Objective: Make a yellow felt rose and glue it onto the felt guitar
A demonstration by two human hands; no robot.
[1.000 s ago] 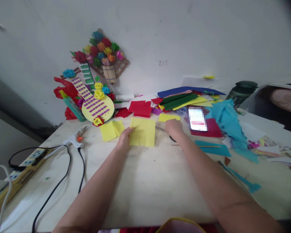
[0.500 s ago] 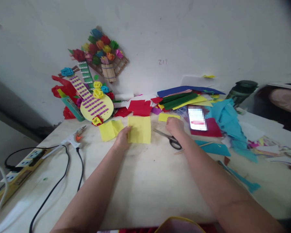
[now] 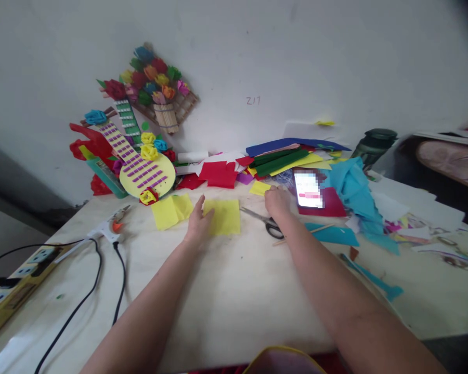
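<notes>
My left hand (image 3: 199, 222) rests at the left edge of a yellow paper square (image 3: 226, 218), thumb and fingers apart, not gripping it. My right hand (image 3: 277, 202) has its fingers curled closed at the right end of a smaller yellow paper piece (image 3: 258, 188) and seems to pinch it. Just below that hand lie scissors (image 3: 272, 227) with black handles, blades pointing left. To the left of my left hand is another folded yellow paper (image 3: 172, 210).
A glue gun (image 3: 111, 226) and its black cable lie on the left beside a power strip (image 3: 27, 272). Paper-flower crafts (image 3: 148, 174) stand at the back left. Coloured sheets (image 3: 284, 156), a lit phone (image 3: 309, 189) and blue crepe paper (image 3: 351, 182) occupy the back and right.
My left hand has loosened from the yellow square, its fingers now spread, and the square lies flatter. The small yellow piece has shifted and turned at my right hand. The view has swung slightly right.
</notes>
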